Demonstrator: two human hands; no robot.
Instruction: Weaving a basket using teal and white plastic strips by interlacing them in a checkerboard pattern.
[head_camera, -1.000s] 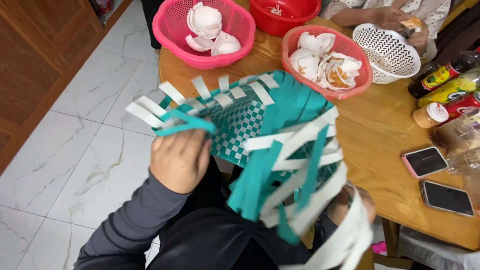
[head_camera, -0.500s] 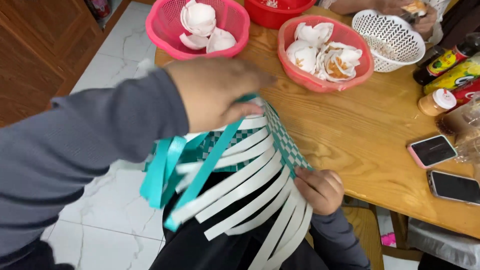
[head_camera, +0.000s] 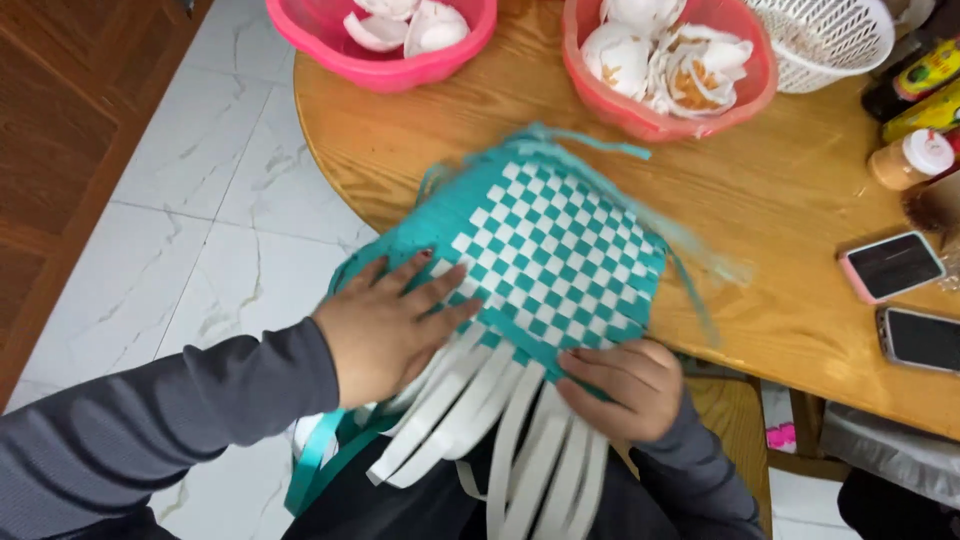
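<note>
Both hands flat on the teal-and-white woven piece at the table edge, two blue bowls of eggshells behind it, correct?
Not quite: the bowls of eggshells are pink and red, not blue, as the head view shows. The rest holds: left hand and right hand press on the woven piece at the table edge.

A home dining corner: round wooden table, marble-tiled floor, condiment bottles.

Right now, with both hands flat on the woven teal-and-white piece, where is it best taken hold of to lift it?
Probably the woven piece is best held by its firm checkered edge just above the loose white strips, coming from the near side. The left hand and right hand already press there; the strips hang free and would likely slip from a grip.
</note>
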